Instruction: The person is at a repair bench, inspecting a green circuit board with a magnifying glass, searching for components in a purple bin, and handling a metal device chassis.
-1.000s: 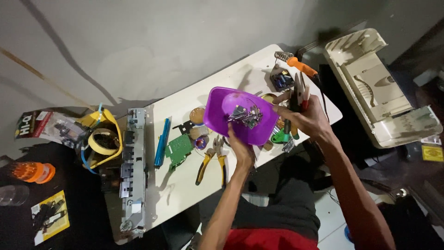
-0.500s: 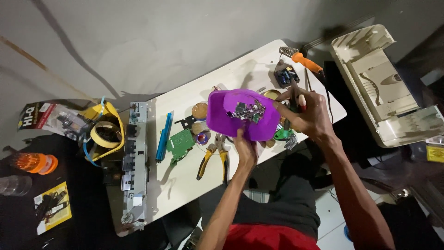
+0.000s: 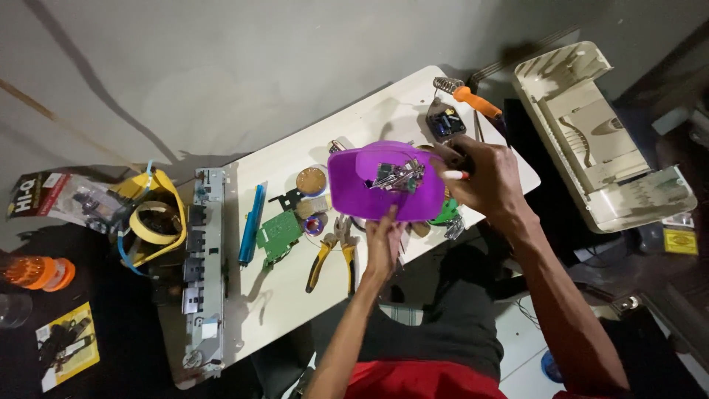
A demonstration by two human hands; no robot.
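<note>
The round purple plastic bowl (image 3: 384, 185) of small metal parts hangs above the white table (image 3: 273, 310), its near rim pinched by the left hand (image 3: 384, 240); the right hand (image 3: 484, 177) clasps the right rim, nearest those parts.

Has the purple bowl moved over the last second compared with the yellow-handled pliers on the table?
No, hardly. The purple bowl keeps its place just above and right of the yellow-handled pliers, held by the left hand, the right hand at its rim.

Yellow blister card (image 3: 66, 355) and black-red pack (image 3: 44, 196) lie far left.
</note>
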